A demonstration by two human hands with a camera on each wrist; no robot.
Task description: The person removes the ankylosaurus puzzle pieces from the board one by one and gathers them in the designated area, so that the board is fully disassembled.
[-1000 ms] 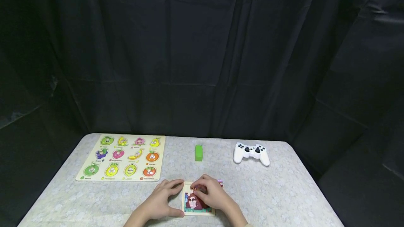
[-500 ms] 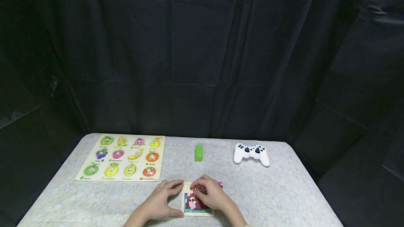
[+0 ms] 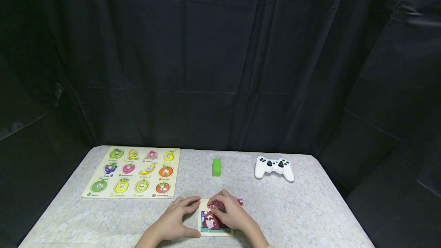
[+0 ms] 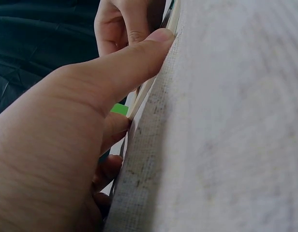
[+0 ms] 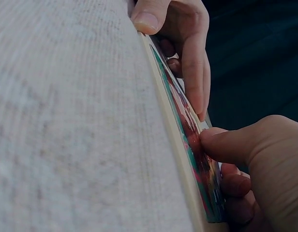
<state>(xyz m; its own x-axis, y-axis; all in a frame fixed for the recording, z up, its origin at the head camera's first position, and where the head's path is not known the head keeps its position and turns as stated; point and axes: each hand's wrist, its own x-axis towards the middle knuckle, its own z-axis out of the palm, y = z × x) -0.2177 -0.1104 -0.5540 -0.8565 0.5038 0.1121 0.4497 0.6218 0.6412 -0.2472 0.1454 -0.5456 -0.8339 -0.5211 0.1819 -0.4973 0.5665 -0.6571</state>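
A small square jigsaw puzzle [image 3: 218, 234] with a pale wooden rim lies flat near the table's front. A brown-haired figure [image 3: 209, 222] shows in its picture. My left hand [image 3: 173, 219] holds the puzzle's left side, thumb at the near corner and fingertips at the far one. Over its upper part, my right hand [image 3: 232, 211] pinches a reddish puzzle piece [image 3: 211, 206] between thumb and fingers, mostly hidden by them. In the right wrist view the right thumb [image 5: 221, 142] is low over the picture. A red and purple piece [image 3: 240, 201] lies past the right hand.
A fruit peg board [image 3: 138, 179] lies at the back left. Behind the puzzle stands a green block [image 3: 216, 167], with a white game controller [image 3: 274, 167] to its right. A dark curtain [image 3: 213, 68] hangs behind the patterned tablecloth [image 3: 310, 209].
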